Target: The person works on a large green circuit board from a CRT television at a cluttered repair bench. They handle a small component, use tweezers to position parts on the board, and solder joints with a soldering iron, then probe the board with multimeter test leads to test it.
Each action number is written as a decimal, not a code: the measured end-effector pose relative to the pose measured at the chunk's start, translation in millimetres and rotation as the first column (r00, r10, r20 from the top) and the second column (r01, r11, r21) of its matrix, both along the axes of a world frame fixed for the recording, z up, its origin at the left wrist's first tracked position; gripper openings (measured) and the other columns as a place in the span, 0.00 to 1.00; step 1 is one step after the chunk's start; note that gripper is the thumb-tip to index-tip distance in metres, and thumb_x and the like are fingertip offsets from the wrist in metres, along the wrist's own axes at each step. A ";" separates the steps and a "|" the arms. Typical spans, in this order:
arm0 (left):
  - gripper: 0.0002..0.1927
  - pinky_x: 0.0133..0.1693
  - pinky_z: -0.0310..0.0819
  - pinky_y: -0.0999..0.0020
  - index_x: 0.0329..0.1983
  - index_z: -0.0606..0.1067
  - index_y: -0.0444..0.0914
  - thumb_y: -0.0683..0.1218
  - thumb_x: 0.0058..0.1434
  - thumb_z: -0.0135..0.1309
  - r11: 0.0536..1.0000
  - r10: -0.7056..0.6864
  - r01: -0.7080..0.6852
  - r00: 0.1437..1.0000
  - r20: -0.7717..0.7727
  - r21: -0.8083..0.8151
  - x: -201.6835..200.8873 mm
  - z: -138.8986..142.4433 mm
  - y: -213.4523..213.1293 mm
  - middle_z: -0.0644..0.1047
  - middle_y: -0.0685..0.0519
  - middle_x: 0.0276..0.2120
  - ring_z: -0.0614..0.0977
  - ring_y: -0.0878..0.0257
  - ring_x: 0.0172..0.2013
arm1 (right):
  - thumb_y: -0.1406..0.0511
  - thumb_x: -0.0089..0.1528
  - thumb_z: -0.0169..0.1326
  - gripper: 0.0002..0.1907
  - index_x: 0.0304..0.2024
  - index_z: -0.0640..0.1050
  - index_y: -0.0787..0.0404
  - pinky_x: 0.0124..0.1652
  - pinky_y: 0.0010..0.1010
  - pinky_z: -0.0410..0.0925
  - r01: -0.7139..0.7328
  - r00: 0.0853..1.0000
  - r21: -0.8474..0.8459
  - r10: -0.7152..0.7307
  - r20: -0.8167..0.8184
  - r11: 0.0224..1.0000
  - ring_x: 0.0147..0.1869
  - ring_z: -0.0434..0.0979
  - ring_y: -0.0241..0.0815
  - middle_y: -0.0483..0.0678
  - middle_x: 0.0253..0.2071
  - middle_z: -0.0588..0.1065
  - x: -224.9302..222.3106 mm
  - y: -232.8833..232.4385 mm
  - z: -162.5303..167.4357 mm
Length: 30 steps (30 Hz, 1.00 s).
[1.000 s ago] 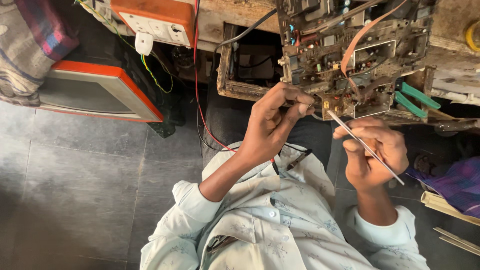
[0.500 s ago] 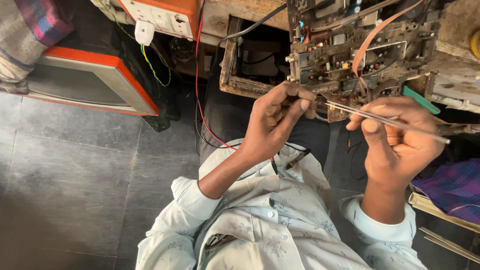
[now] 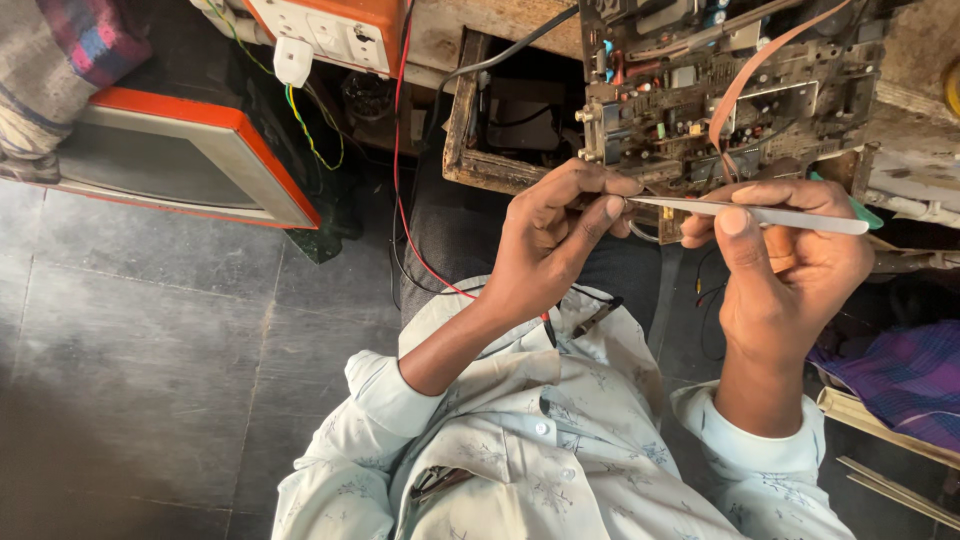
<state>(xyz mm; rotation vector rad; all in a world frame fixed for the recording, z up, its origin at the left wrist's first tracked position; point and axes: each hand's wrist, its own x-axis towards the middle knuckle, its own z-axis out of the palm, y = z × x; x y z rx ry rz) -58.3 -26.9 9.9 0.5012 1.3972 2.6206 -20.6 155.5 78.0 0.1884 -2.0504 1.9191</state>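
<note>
You had the metal tweezers level just below the bare circuit board, their tip meeting your left hand, whose thumb and fingers were pinched on something too small to make out. Your right hand gripped the tweezers' wide end. The board lay open, with loose red wire hanging beside it.

Dark grey stone-tiled floor beneath an orange-framed old television set — a worn wooden workbench above, in dim daylight.
</note>
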 end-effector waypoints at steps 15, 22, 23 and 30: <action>0.07 0.45 0.80 0.72 0.51 0.76 0.26 0.34 0.75 0.49 0.991 0.081 -0.092 0.991 -0.111 -0.101 -3.3 -3.7 2.6 0.75 0.49 0.46 0.82 0.66 0.42 | 0.74 0.73 0.57 0.07 0.48 0.71 0.69 0.40 0.31 0.77 -0.008 1.000 -0.018 0.009 0.019 1.000 0.38 0.81 0.41 0.59 0.38 0.78 -0.6 3.0 -2.6; 0.08 0.45 0.78 0.72 0.54 0.76 0.27 0.35 0.76 0.50 0.993 0.067 -0.077 0.992 -0.108 -0.088 -4.3 -0.7 0.4 0.75 0.50 0.45 0.81 0.68 0.39 | 0.74 0.73 0.57 0.06 0.48 0.72 0.69 0.38 0.31 0.77 -0.017 1.000 0.000 0.017 0.004 1.000 0.37 0.81 0.42 0.59 0.38 0.78 -3.1 6.5 -4.1; 0.09 0.45 0.78 0.72 0.55 0.76 0.27 0.35 0.76 0.50 0.994 0.063 -0.071 0.993 -0.098 -0.085 -3.8 0.0 -0.3 0.75 0.50 0.45 0.81 0.68 0.39 | 0.74 0.73 0.57 0.06 0.48 0.72 0.70 0.38 0.31 0.76 -0.016 1.000 0.002 0.016 0.005 1.000 0.37 0.81 0.42 0.59 0.38 0.78 -3.7 6.4 -4.5; 0.16 0.53 0.79 0.71 0.61 0.73 0.30 0.36 0.72 0.56 0.999 0.000 -0.002 0.999 -0.046 -0.049 -0.5 4.6 -9.8 0.74 0.53 0.46 0.79 0.68 0.47 | 0.73 0.74 0.59 0.08 0.47 0.72 0.71 0.37 0.31 0.76 0.004 1.000 -0.016 -0.004 0.011 1.000 0.35 0.80 0.42 0.59 0.37 0.78 -4.1 4.1 -6.4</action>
